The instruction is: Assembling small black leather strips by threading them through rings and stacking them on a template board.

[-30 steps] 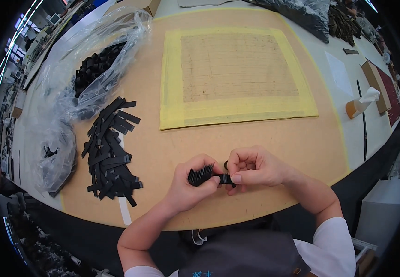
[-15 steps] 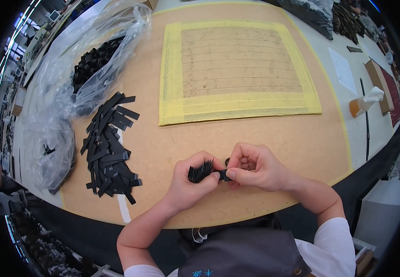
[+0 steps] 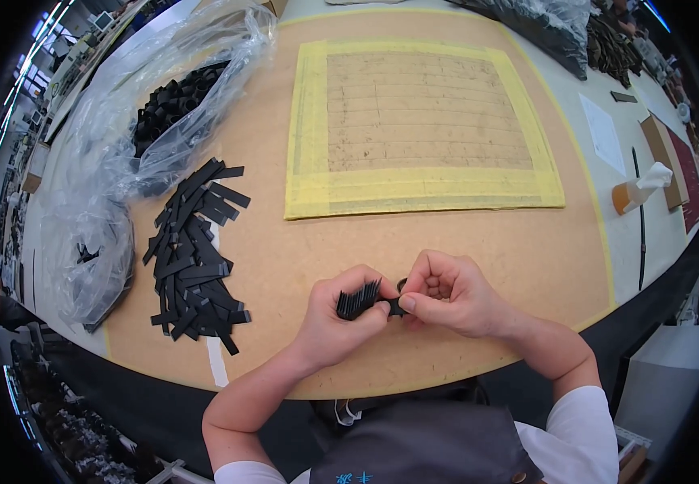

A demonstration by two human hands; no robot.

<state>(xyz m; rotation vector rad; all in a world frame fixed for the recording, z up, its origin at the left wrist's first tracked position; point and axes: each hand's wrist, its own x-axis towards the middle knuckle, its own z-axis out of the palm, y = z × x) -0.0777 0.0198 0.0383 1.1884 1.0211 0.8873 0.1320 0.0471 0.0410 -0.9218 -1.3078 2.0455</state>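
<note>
In my left hand (image 3: 341, 319), a tight stack of thin black strips (image 3: 357, 301) is gripped, their ends fanned upward past the fingers. A short piece of black strip (image 3: 395, 306) bridges the gap to my right hand (image 3: 454, 297), whose thumb and index finger pinch its other end. Part of a small dark ring-like thing (image 3: 402, 285) shows behind the right fingertips; I cannot tell whether it is touched. Left of my hands lies a loose heap of flat black strips (image 3: 196, 270) on the brown tabletop (image 3: 285, 250).
Beyond my hands lies a board edged with yellow tape (image 3: 430, 189). Clear plastic bags (image 3: 91, 266) spread along the left, one holding black looped pieces (image 3: 176, 105). At the right stand a spray bottle with orange liquid (image 3: 625, 196) and a cardboard box (image 3: 662, 157).
The whole view has shifted slightly. Both hands keep their grip on the strips, with only small finger movement around the piece between them.
</note>
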